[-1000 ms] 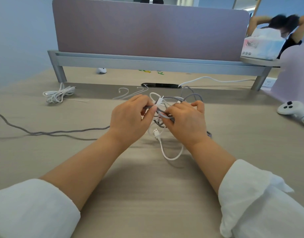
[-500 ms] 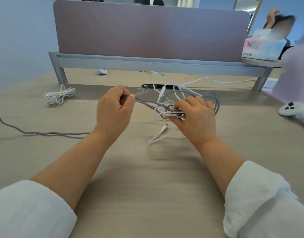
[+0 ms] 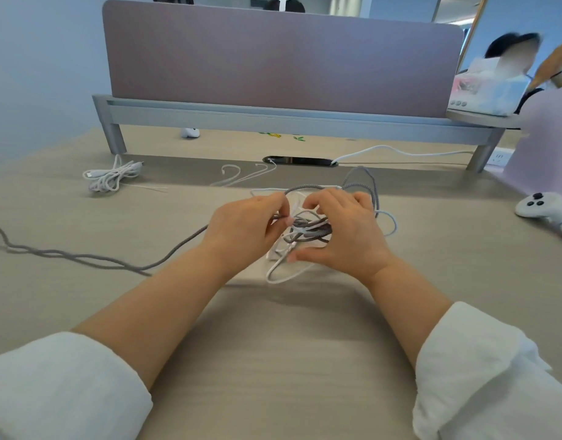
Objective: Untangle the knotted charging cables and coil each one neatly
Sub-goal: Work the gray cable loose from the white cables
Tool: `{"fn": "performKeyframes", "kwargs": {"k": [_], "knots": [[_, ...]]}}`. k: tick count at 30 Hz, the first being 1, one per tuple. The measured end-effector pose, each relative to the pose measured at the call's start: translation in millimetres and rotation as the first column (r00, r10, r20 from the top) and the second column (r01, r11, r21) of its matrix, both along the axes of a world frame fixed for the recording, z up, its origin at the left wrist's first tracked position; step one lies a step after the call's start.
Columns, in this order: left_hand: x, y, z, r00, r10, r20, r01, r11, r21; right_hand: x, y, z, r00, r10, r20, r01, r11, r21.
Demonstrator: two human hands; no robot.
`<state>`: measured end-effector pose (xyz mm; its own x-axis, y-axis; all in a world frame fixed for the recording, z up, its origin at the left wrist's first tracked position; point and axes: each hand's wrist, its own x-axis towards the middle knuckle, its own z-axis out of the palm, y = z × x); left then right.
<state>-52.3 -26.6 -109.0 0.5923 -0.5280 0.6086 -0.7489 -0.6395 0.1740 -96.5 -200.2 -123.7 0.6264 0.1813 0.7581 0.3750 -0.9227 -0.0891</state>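
A tangle of grey braided and white cables (image 3: 308, 231) lies on the desk between my hands. My left hand (image 3: 241, 230) pinches a grey strand at the tangle's left side. My right hand (image 3: 346, 233) curls over the tangle from the right, fingers hooked on the strands and thumb below them. A white loop (image 3: 281, 274) hangs out toward me. The grey cable's free length (image 3: 82, 257) trails off across the desk to the left edge. Grey loops (image 3: 363, 182) rise behind my right hand.
A coiled white cable (image 3: 113, 179) lies at the far left by the divider's leg. Thin white ties (image 3: 241, 173) lie near the desk's cable slot (image 3: 300, 161). A white controller (image 3: 543, 208) sits at the right. A tissue box (image 3: 486, 90) stands on the shelf.
My hands have come back together and lowered the tangle onto the desk. The left hand moved right, and the raised white strands have dropped.
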Motion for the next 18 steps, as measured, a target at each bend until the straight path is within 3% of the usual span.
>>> {"fn": "performKeyframes", "kwargs": {"k": [3, 6, 11, 18], "knots": [[3, 2, 1, 0.998, 0.046, -0.054, -0.041, 0.996, 0.076, -3, 1, 4, 0.994, 0.104, -0.012, -0.098, 0.962, 0.257], [4, 1, -2, 0.997, 0.052, -0.059, -0.047, 0.995, 0.089, 3, -4, 1, 0.996, 0.042, 0.078, -0.067, 0.935, 0.348], [6, 0, -4, 0.994, -0.014, -0.105, 0.004, 0.995, -0.102, 9, -7, -4, 1.0, -0.015, -0.005, 0.015, 0.91, 0.414], [9, 3, -6, 0.99, -0.075, -0.124, 0.027, 0.937, -0.349, 7, -7, -3, 0.97, 0.079, -0.23, 0.054, 0.852, 0.521]]}}
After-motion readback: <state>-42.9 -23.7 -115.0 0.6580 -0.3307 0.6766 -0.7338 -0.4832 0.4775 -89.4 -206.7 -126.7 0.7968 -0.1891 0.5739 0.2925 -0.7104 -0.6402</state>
